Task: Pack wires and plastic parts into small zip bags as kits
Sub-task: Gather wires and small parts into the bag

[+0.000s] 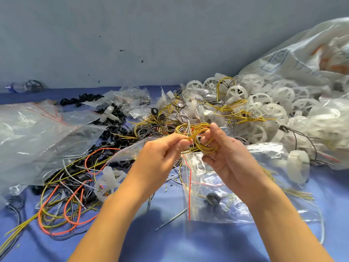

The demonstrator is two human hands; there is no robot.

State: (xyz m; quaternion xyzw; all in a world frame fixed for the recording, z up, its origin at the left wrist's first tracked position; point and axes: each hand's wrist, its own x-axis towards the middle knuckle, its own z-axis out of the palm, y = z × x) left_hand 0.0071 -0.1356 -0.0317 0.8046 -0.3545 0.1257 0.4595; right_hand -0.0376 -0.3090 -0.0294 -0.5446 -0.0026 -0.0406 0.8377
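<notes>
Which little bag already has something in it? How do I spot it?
Start at the blue cloth and find the right hand holding the yellow wire loops. Just below that hand lies a small clear zip bag. Unlike the big crumpled bags on the left, it lies flat, with a red strip along one edge and a dark round part inside.

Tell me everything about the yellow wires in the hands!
The yellow wires are thin, glossy, plastic-looking strands looped into a loose coil, with a few pale grey strands among them. Both hands hold them over the blue cloth: the left hand pinches a strand, the right hand curls round the loops. A clear zip bag lies below.
</notes>
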